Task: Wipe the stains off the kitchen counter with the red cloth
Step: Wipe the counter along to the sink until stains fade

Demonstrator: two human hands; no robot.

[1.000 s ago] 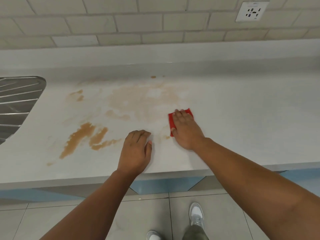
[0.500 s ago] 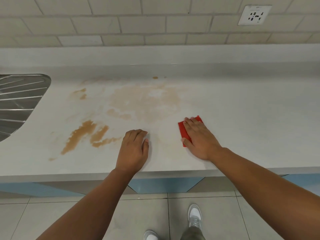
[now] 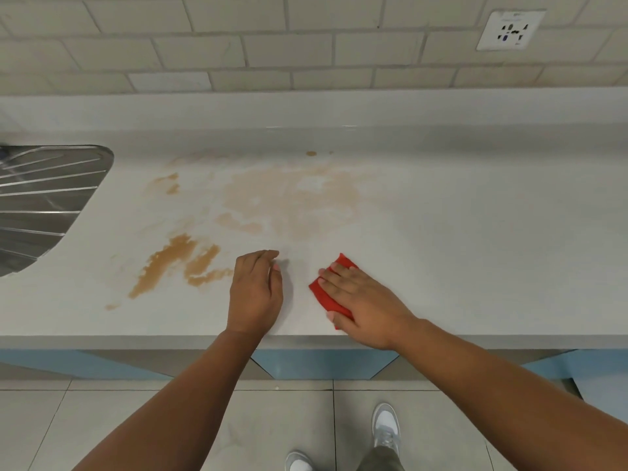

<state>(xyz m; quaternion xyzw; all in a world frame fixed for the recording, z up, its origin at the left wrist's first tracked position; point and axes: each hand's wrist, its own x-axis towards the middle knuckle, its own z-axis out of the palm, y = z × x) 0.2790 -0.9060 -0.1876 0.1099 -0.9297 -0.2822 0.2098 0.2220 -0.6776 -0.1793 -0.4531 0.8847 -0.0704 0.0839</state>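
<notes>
The pale kitchen counter [image 3: 475,232] carries brown stains: a dark streaky patch [image 3: 173,263] at front left, a faint wide smear [image 3: 292,202] in the middle, small marks [image 3: 166,183] further back and a dot [image 3: 311,153] near the backsplash. My right hand [image 3: 363,300] presses flat on the folded red cloth [image 3: 324,290] close to the counter's front edge, covering most of it. My left hand [image 3: 256,294] rests beside it on the counter, fingers curled under, holding nothing. Both lie just right of the dark patch.
A steel sink drainboard [image 3: 40,205] is set into the counter at the left. A tiled wall with a white socket [image 3: 509,28] rises behind. Below the front edge are blue cabinet fronts [image 3: 323,363], floor tiles and my shoes [image 3: 385,426].
My right hand has dragged the red cloth back toward the counter's front edge, first drifting right, then left. The left hand stayed where it was.
</notes>
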